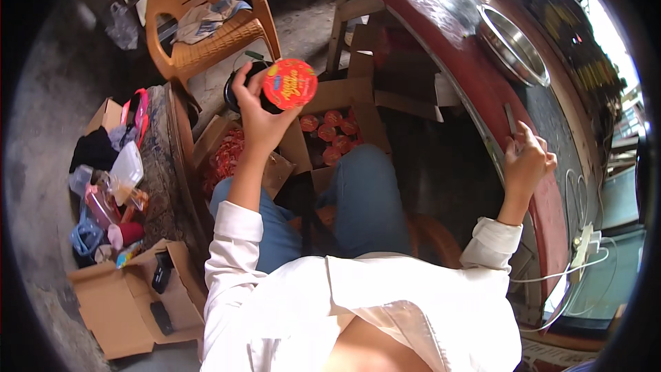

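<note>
My left hand (pixel 260 114) is raised over the boxes and grips a round tub (pixel 290 84) with a printed red lid facing up. The tub's sides are mostly hidden. A dark round container (pixel 232 93) shows behind that hand. Over the edge of the red table, my right hand (pixel 529 158) has its fingers bent together. From its fingertips a thin grey strip (pixel 509 116) points away; its kind is unclear. Below the tub, an open cardboard box (pixel 330 95) holds several red-lidded tubs (pixel 333 131). Beside it, another box (pixel 210 139) contains many small red pieces (pixel 230 151).
An orange plastic chair (pixel 162 17) with a bag (pixel 210 19) stands at far left. Mixed goods (pixel 113 193) and an open carton (pixel 103 303) lie on the left. On the right, the red table (pixel 441 34) carries a steel basin (pixel 516 45) and a power strip (pixel 585 244) with cables.
</note>
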### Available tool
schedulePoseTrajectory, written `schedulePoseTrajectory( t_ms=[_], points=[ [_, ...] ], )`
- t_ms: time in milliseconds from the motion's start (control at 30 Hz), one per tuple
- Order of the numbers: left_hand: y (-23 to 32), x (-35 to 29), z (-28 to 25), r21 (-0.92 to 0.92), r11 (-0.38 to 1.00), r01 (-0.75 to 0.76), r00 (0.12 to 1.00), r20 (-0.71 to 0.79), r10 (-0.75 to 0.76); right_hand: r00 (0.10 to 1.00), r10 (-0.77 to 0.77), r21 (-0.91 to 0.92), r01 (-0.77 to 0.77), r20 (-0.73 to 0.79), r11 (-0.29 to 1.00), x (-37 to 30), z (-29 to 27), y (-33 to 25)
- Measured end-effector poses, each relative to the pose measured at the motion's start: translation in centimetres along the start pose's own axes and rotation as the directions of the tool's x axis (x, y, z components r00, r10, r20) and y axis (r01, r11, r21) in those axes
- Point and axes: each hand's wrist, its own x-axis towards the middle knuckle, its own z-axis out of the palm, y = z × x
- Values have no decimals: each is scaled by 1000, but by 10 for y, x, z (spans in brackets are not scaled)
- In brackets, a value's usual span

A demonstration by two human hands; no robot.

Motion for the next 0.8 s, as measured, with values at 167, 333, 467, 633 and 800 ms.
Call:
schedulePoseTrajectory(
  t_ms=[167, 333, 467, 633, 800],
  points=[
    [9, -6, -3, 41, 996, -83, 996, 20, 82, 998, 7, 7, -8, 59, 1000, 5, -4, 7],
    [25, -12, 1, -59, 995, -75, 996, -42, 73, 989, -125, 225, 103, 85, 969, 7, -7, 18],
    [32, -18, -10, -110, 990, -92, 996, -17, 91, 984, -172, 215, 159, 47, 964, 12, -6, 24],
    [34, -25, -23, -288, 950, 120, 991, 86, -99, 983, -131, 448, 60, 131, 892, 19, -3, 37],
    [37, -27, -40, -441, 878, 184, 976, 185, -112, 976, -151, 504, 52, 156, 862, 24, -2, 41]
  ],
)
